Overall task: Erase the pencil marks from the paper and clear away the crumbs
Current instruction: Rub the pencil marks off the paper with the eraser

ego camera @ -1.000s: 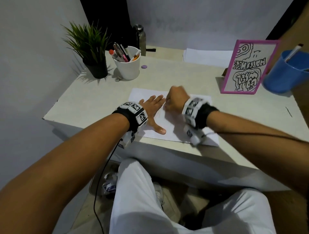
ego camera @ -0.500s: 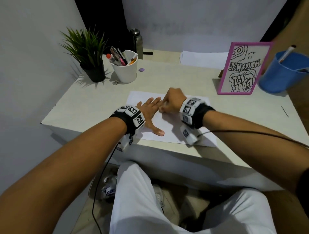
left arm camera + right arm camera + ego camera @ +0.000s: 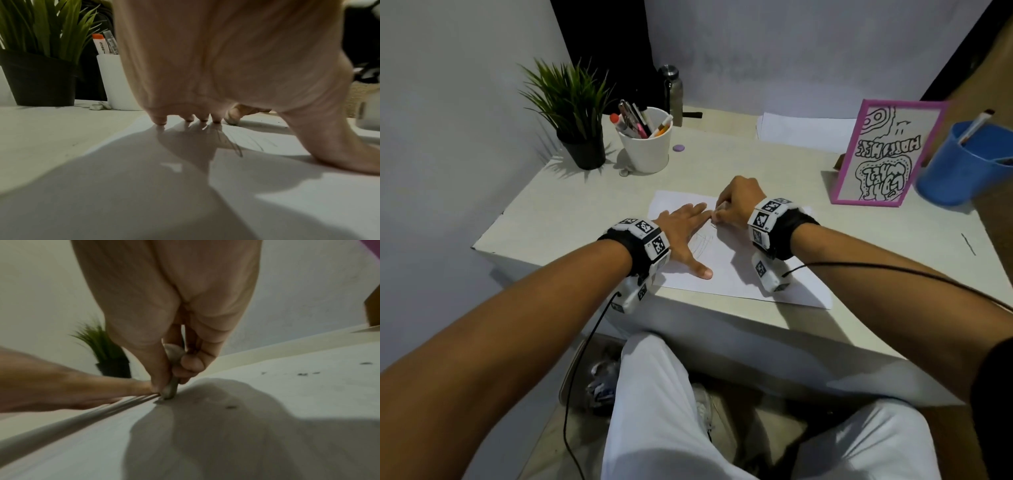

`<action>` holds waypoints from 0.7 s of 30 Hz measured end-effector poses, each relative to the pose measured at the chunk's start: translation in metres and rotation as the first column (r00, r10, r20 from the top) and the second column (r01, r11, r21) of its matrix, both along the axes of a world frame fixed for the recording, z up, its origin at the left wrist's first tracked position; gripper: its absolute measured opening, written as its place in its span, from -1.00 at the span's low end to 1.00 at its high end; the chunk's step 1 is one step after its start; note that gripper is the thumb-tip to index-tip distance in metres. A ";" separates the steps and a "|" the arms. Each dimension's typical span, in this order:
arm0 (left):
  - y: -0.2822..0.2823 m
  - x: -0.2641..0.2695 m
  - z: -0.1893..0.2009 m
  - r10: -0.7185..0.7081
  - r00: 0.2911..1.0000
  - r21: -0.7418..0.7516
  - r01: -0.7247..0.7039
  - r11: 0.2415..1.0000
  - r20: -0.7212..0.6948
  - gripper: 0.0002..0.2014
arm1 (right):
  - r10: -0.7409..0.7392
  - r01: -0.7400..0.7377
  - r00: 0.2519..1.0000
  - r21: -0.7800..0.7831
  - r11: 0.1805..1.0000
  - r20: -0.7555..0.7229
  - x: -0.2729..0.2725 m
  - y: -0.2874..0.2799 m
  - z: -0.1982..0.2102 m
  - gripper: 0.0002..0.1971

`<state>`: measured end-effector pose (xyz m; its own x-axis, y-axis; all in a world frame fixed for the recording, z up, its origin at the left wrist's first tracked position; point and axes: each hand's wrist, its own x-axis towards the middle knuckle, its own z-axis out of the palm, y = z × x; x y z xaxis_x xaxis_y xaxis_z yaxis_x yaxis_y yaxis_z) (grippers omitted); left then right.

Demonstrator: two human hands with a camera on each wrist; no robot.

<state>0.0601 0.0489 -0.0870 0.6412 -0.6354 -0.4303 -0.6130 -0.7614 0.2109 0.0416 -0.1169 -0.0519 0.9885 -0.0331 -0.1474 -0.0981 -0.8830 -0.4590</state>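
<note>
A white sheet of paper point(image 3: 736, 274) lies on the pale desk near its front edge, with faint curved pencil marks point(image 3: 703, 245) in its middle. My left hand point(image 3: 683, 228) lies flat on the sheet, fingers straight and thumb spread, pressing it down. My right hand point(image 3: 732, 205) pinches a small greyish eraser point(image 3: 171, 387) between thumb and fingers, its tip pressed on the paper just beside the left fingertips point(image 3: 159, 121). Dark eraser crumbs point(image 3: 231, 407) lie scattered on the sheet to the right of the eraser. Pencil marks point(image 3: 236, 146) also show in the left wrist view.
At the back left stand a potted plant point(image 3: 571, 113) and a white cup of pens point(image 3: 645, 140), with a purple disc point(image 3: 678, 147) beside it. A metal bottle point(image 3: 674, 90) is behind. A pink-framed drawing point(image 3: 883, 154), a blue cup point(image 3: 969, 161) and spare paper point(image 3: 804, 132) sit at the right.
My right hand with the eraser has slid slightly left toward the left fingertips and back across the sheet. The left hand stays flat in the same place.
</note>
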 end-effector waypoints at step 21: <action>0.002 0.006 -0.010 -0.014 0.999 0.040 0.016 0.999 -0.047 0.36 | 0.023 -0.023 1.000 -0.045 0.999 0.012 -0.011 0.010 -0.007 -0.79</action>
